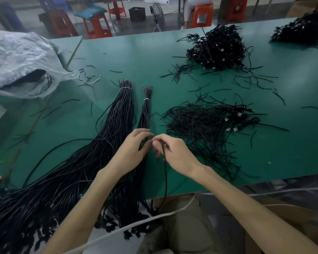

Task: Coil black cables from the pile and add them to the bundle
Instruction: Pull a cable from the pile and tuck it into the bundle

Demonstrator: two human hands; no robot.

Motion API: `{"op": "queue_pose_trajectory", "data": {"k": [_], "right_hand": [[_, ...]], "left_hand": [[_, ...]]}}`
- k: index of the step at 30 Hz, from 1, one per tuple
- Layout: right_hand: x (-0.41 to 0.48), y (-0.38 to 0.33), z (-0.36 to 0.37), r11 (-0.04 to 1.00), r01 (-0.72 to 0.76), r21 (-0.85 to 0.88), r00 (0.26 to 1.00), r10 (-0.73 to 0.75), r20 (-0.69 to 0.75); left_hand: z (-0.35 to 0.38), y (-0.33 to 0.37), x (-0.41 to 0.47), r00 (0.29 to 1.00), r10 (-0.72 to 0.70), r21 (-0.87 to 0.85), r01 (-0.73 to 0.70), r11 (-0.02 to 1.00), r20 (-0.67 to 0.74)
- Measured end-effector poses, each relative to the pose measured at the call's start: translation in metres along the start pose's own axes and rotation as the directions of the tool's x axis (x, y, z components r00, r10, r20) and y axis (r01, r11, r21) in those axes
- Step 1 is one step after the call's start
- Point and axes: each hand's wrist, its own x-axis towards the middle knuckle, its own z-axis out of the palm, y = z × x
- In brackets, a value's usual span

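The right hand (174, 153) is pinching a single black cable (165, 173) between thumb and fingertips. That cable is dropping straight down from the pinch, crossing the near edge of the green table (136, 52) and hanging toward the person's lap. Right beside it, fingertips nearly meeting, the left hand (134, 143) is curling its fingers round the lower stretch of the thin bundle (145, 114).

That thin bundle is lying lengthwise on the table, pointing away from the person, with a white tie (146, 99) cinching it near its far end. Just to its left, the thick bundle (117, 114) is lying alongside, bound by its own white band (125, 88) near the top. It is fanning out wide toward the near left corner, where its plug ends are spilling over the edge.

To the right of the hands, a loose pile (196, 129) of black strands is sprawling on the table, with a few silver plugs (235, 121) showing at its right side. Short black offcuts (264, 83) are lying scattered beyond it. Further back a tangled heap (217, 50) is sitting on the table, and another dark heap (301, 30) is at the far right corner. At the far left a crumpled plastic bag (17, 57) is gaping open. Behind the table, red stools (97, 24) and a floor fan (158, 15) are standing on the floor.
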Motion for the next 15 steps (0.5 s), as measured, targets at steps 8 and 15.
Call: {"op": "queue_pose_trajectory", "data": {"k": [8,15], "right_hand": [[-0.012,-0.003,-0.008,0.993,0.047,0.105,0.985,-0.029,-0.169],[-0.040,-0.030,0.000,0.950,0.140,0.277,0.983,-0.100,-0.153]], "left_hand": [[0.039,-0.021,0.043,0.996,0.006,0.369,-0.039,0.928,0.090],[0.040,-0.025,0.057,0.999,-0.004,0.280,0.014,0.960,-0.036]]}}
